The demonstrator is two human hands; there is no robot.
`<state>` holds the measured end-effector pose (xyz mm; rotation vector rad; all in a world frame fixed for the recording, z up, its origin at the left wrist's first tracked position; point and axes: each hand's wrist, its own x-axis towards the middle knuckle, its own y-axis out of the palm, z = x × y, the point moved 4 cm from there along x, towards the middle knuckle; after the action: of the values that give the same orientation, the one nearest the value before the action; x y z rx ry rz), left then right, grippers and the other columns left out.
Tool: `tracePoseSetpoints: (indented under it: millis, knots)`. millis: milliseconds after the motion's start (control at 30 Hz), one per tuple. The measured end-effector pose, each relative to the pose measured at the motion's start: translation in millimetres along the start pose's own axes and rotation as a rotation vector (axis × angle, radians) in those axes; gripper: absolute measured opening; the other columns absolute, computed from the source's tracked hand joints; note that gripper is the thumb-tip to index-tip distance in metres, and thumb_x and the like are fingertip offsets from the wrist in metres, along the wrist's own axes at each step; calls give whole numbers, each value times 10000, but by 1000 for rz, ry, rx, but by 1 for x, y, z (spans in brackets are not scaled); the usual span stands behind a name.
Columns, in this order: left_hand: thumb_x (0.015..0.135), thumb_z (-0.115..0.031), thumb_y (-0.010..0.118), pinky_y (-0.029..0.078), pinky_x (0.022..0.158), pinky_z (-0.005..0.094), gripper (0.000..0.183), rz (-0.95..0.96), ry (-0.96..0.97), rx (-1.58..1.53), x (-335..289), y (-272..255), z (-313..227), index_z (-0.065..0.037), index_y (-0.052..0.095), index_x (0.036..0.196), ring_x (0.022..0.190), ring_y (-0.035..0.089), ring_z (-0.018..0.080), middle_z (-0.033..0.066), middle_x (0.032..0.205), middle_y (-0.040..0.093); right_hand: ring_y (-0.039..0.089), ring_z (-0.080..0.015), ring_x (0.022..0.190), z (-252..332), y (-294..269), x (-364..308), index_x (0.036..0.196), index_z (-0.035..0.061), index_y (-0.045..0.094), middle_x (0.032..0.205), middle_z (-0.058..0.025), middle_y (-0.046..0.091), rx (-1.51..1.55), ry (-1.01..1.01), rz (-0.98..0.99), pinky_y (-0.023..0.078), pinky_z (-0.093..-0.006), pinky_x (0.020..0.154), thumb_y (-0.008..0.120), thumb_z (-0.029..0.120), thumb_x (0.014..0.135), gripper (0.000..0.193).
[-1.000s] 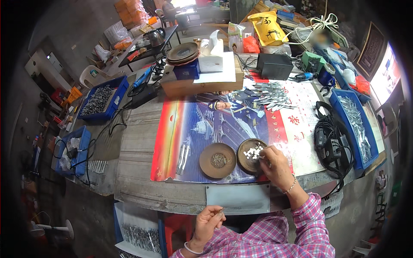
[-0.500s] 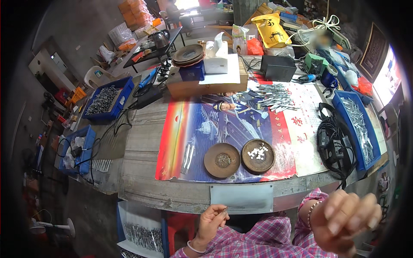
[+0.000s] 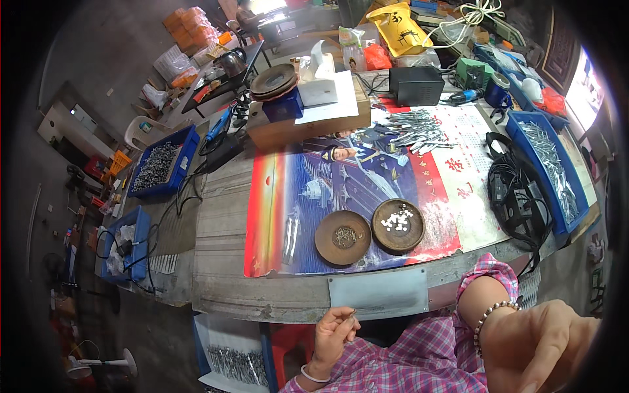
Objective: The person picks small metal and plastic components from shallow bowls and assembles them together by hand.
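Observation:
My left hand (image 3: pixel 335 333) is at the table's near edge, in front of a grey plate (image 3: pixel 378 292). Thumb and forefinger are pinched on a tiny dark piece (image 3: pixel 354 312), too small to name. My right hand (image 3: pixel 547 344), with a beaded bracelet on the wrist, is raised large and close at the lower right. One of its digits is stretched out, the others are partly cut off, and nothing shows in it. On the poster, a brown wooden dish (image 3: pixel 327 243) holds tiny dark metal bits. Beside it a darker dish (image 3: pixel 419 239) holds small white pieces.
Metal rods (image 3: pixel 419 130) lie piled on the poster (image 3: pixel 265 223). A blue tray (image 3: pixel 569 226) of rods and a black cable bundle (image 3: pixel 511 187) are at the right. Blue bins (image 3: pixel 190 147) stand left. A cardboard box (image 3: pixel 268 139) and a black box (image 3: pixel 415 86) stand behind.
The view has shifted, so the table sits a little higher in it. My right hand has come closer and turned, its fingers now running off the lower right. My left hand keeps its pinch.

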<state>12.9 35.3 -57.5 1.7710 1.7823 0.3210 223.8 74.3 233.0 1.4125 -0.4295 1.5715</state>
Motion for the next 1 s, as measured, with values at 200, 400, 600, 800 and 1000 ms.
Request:
tracePoseSetpoints:
  millis: [200,400,600,800,1000]
  knots:
    - [898,47,503,423,512,191,192,-4,12,8,0,-2,0,-25,569,1063,553,506,88,119,798,618,593,-284,967,-2,-7,-5,1325,137,392,1111,-120,594,14,-67,37,486,-463,855,605,183,884,491]
    - [917,13,524,382,508,164,188,30,22,14,1,-1,0,-22,568,1097,582,511,54,77,818,639,593,-265,921,-1,-10,-9,1303,148,419,1113,-100,588,34,-146,91,494,-460,825,626,200,874,478]
    - [917,9,528,383,506,164,183,28,17,5,-1,-1,-1,-20,571,1092,579,510,52,74,818,640,594,-247,876,3,-13,-13,1280,160,445,1115,-80,582,56,-227,147,502,-458,796,647,217,865,466]
    - [917,17,521,381,503,163,183,38,15,-11,-1,-1,1,-14,570,1091,577,508,52,78,819,634,595,-228,831,-3,-11,-8,1258,171,472,1117,-60,576,62,-315,206,510,-455,766,668,235,855,453]
    - [918,20,516,383,509,164,189,38,16,-25,0,-1,0,-12,568,1096,577,507,54,81,820,632,593,-238,862,-3,-9,-12,1283,180,443,1145,-72,559,81,-251,176,479,-468,807,654,257,865,475]
